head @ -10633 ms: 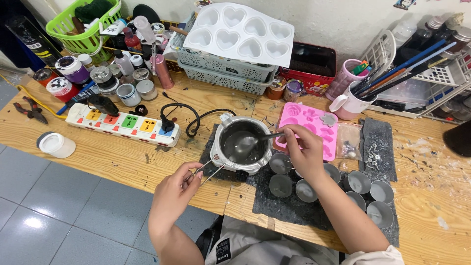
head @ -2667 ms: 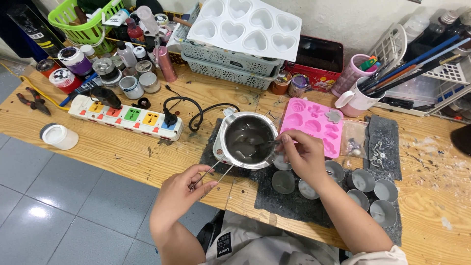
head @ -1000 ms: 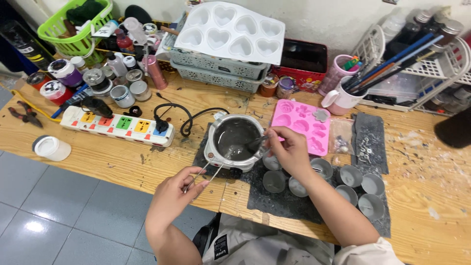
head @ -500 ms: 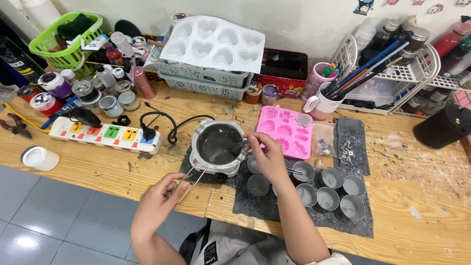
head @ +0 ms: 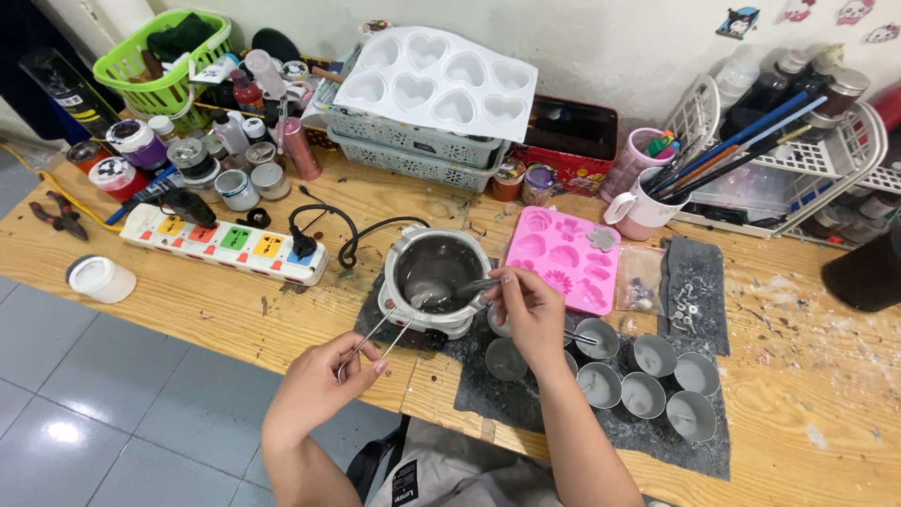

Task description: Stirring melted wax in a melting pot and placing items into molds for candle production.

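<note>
I saw the pot (head: 439, 280) standing upright on the dark mat (head: 601, 413) at the near middle of the tabletop (head: 188, 310), its mouth facing straight up. Its wire handle (head: 375, 336) ran from the pot's near-left side down and left toward me, so the long axis lay on a diagonal. My left hand (head: 324, 380) had its fingers (head: 361, 361) pinched shut on the far end of that handle, well clear of the pot's wall.

My right hand (head: 530, 310) sat just right of the pot, fingers (head: 507, 282) closed narrowly on the shaft of a spoon (head: 450, 291). The spoon pointed left and slightly toward me, its bowl down inside the pot and its shaft crossing the right rim. The pot held a dark, glossy liquid; I could not tell what it was.

To the right, on the same mat, a cluster of small round tins (head: 657, 376) stood upright and close together, each with a pale grey fill and some with a wick at the centre. One tin (head: 505, 359) sat just under my right wrist. Beyond the hand lay a pink mould (head: 563, 258) flat on the tabletop, with shaped hollows. A pink mug (head: 643, 197) behind it held brushes (head: 732, 150) leaning right. A white heart tray (head: 436, 80) rested on grey baskets (head: 413, 155) at the back. A power strip (head: 225, 242) lay to the left of the pot.
</note>
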